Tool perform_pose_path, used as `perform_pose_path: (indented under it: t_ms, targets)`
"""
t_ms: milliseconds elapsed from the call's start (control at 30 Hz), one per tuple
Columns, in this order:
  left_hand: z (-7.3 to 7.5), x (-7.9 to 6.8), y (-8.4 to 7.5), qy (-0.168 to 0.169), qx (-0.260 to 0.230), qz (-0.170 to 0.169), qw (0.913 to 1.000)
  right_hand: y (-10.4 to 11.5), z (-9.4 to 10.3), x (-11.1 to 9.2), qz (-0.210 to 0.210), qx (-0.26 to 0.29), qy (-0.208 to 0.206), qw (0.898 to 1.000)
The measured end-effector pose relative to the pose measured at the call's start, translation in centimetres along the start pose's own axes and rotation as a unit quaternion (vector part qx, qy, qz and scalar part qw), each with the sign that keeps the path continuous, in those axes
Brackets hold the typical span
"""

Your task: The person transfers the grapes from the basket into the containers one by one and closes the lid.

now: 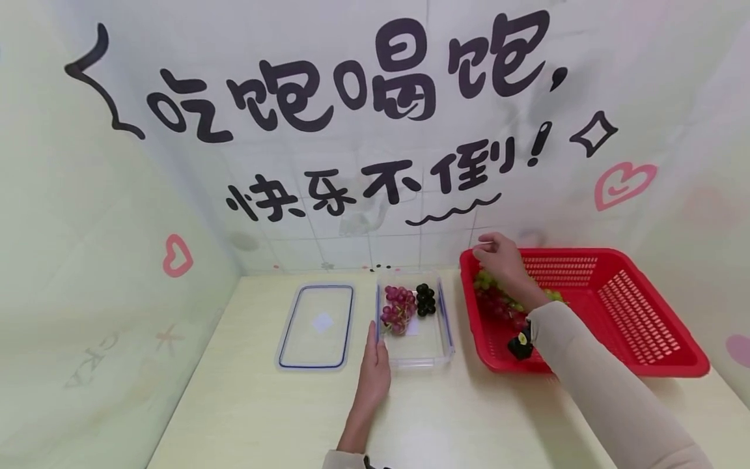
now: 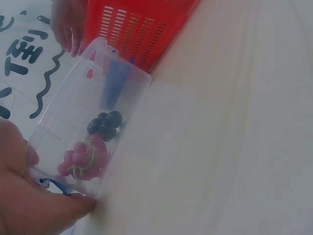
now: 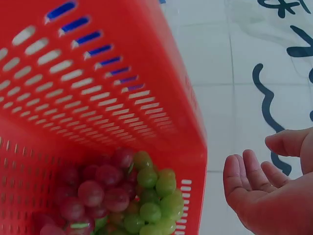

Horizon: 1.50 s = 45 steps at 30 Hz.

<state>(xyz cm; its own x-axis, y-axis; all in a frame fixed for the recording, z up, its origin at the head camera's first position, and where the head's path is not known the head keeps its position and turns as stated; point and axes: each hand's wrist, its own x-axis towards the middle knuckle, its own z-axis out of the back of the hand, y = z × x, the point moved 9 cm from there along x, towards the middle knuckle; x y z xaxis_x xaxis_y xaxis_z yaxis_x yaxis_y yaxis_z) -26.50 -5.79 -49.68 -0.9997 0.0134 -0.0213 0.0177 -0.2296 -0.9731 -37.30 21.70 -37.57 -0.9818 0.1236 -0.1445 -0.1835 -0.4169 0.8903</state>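
Note:
A clear plastic food container (image 1: 418, 361) holds a bunch of red grapes (image 1: 399, 310) and a small cluster of black grapes (image 1: 426, 299). My left hand (image 1: 375, 374) rests along the container's left side with straight fingers, and the left wrist view shows the thumb (image 2: 80, 205) at its edge. Over the back left corner of a red plastic basket (image 1: 694, 355), my right hand (image 1: 502, 260) hovers with loosely bent fingers and nothing in them. Inside the basket lie red grapes (image 3: 93, 193) and green grapes (image 3: 161, 196) below that hand.
To the left of the container, a clear lid (image 1: 316, 326) with a blue seal lies flat on the pale table (image 1: 246, 404). A printed wall covering (image 1: 328, 254) stands right behind the table, and another sheet closes off the left side. The basket's rim rises above the table.

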Motion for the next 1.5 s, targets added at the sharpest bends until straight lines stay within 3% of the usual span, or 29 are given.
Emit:
perform_pose_path:
  t_ms: [333, 600, 800, 1133, 1500]
  targets:
    - [0.2, 0.0, 0.1, 0.0, -0.005, 0.003, 1.0, -1.1, 2.0, -0.1, 0.004, -0.016, -0.008, 1.0]
    - [0.4, 0.3, -0.2, -0.014, 0.013, -0.024, 0.9995, -1.5, 3.9, 0.3, 0.009, -0.061, -0.011, 0.998]
    - [0.4, 0.6, -0.4, -0.003, 0.011, -0.015, 0.9998, -2.1, 4.8, 0.6, -0.001, -0.065, -0.003, 0.998]
    - [0.4, 0.4, -0.4, -0.002, 0.003, -0.006, 1.0, -4.2, 5.2, 0.6, -0.029, -0.103, 0.042, 0.993]
    - [0.0, 0.2, 0.3, 0.001, 0.004, 0.0, 1.0, -6.0, 3.7, 0.4, -0.047, -0.16, 0.135, 0.977]
